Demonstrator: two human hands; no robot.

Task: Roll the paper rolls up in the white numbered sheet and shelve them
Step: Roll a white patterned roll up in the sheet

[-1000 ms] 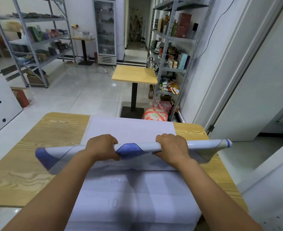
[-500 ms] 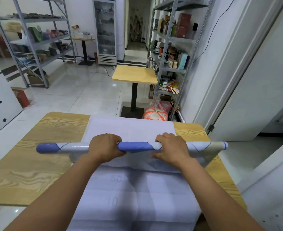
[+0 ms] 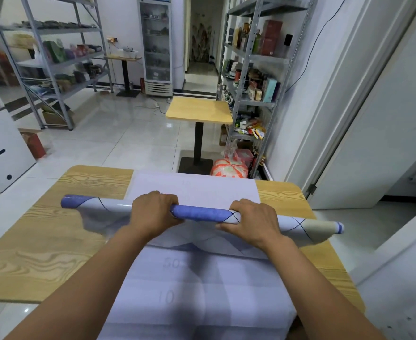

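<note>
We grip the paper roll (image 3: 202,213) with left hand (image 3: 153,212) and right hand (image 3: 253,224), both clenched, white numbered sheet (image 3: 197,278) toward 6 o'clock on wooden table (image 3: 42,241).

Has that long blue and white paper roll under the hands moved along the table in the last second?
Yes. The long blue and white paper roll has rolled slightly away from the person, toward the far edge of the wooden table, winding tighter: its loose left flap is now wrapped in.

At frame centre, the left hand (image 3: 153,212) and right hand (image 3: 252,223) grip a long blue-and-white paper roll (image 3: 199,213) lying across the white numbered sheet (image 3: 194,278) on the wood-grain tabletop (image 3: 42,241).
</note>
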